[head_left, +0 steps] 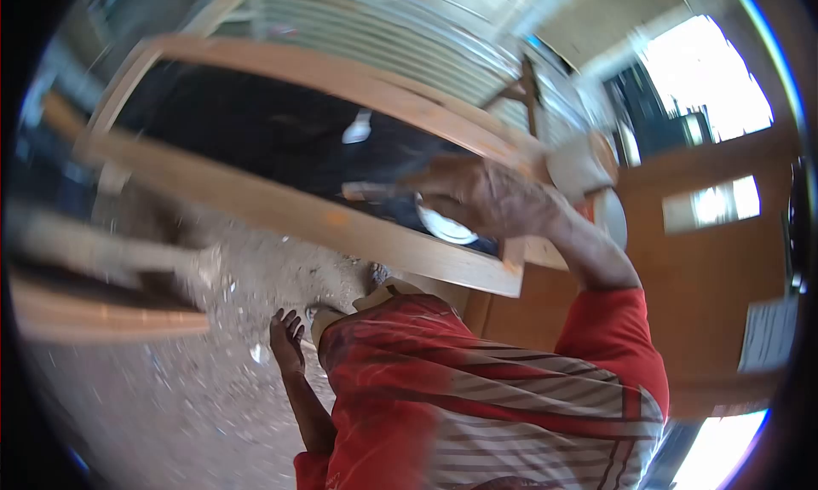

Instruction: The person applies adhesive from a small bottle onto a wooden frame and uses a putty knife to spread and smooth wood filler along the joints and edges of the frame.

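My right hand (490, 196) reaches over the black inside of a long wooden frame (332, 221). Its fingers are closed and blurred by motion. A short pale brown piece (366, 191) sticks out past the fingertips, too smeared to name. Just under this hand, a round white dish or lid (447, 225) rests in the frame's near corner. Farther along the black surface (239, 115) lies a small white spoon-shaped thing (358, 127). Low at my side hangs my left hand (288, 341), its fingers apart and nothing in them.
White containers (588, 166) stand by the frame's right end. Behind the frame are pale ribbed sheets (375, 47). Another wooden piece (111, 311) lies at the lower left, above a dirt floor (230, 388) with scraps. A brown wooden panel (699, 277) rises at the right.
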